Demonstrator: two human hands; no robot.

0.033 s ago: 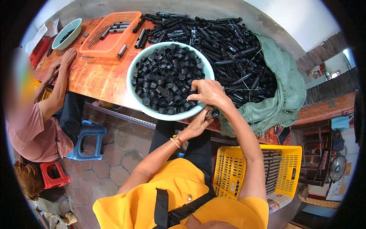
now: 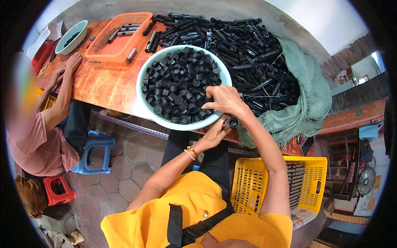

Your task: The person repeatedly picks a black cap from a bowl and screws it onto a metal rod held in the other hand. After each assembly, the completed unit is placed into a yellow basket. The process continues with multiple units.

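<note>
A pale green bowl (image 2: 142,97) at the table's front edge is heaped with small black round caps (image 2: 178,84). Over its right rim, my right hand (image 2: 224,100) bends down among the caps with fingers curled in; whatever is between the fingertips is hidden. Just below that rim, my left hand (image 2: 213,134) is closed around a short dark tube (image 2: 233,122), whose round hollow end points right. Most of the tube is covered by my fingers and the right wrist.
Black tubular parts (image 2: 256,62) pile up behind, spilling from a green woven sack (image 2: 308,82). An orange basket (image 2: 93,53) holds metal tubes. A yellow crate (image 2: 320,177) with rows of tubes stands right of me. At left, a co-worker's hands (image 2: 72,64) rest on the table.
</note>
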